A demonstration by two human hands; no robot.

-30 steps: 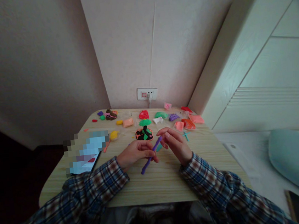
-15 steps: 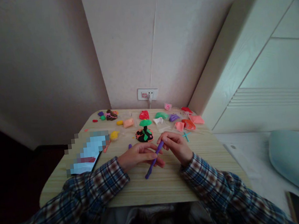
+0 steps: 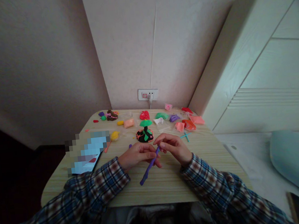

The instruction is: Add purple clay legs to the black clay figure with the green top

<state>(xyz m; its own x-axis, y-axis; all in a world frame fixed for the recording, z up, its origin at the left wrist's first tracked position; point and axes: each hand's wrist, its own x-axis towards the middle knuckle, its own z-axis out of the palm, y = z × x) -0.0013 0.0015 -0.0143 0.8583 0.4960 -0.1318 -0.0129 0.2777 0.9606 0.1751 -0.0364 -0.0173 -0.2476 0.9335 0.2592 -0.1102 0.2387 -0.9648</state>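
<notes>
A thin, slightly lumpy purple clay roll (image 3: 147,173) slants between my hands above the front of the table. My left hand (image 3: 139,155) pinches it near its upper part between thumb and fingers, and the lower end sticks out freely toward me. The fingertips of my right hand (image 3: 175,148) close on the roll's upper end. Behind my left hand a bit of another purple piece (image 3: 130,146) shows; the rest of it is hidden. Just beyond my hands sits a black clay model (image 3: 141,137) with green leaf shapes, pink trim and a green top.
Several bags and lumps of coloured clay, such as a red one (image 3: 144,115) and an orange one (image 3: 189,124), line the table's back. A blue-green cross-shaped piece (image 3: 186,136) lies right of my hands. A phone or tablet (image 3: 89,152) rests at left. A wall socket (image 3: 148,94) is behind.
The purple roll has slid down and toward me through my left hand, its lower end now further left. My right hand has shifted slightly left, closer to my left hand.
</notes>
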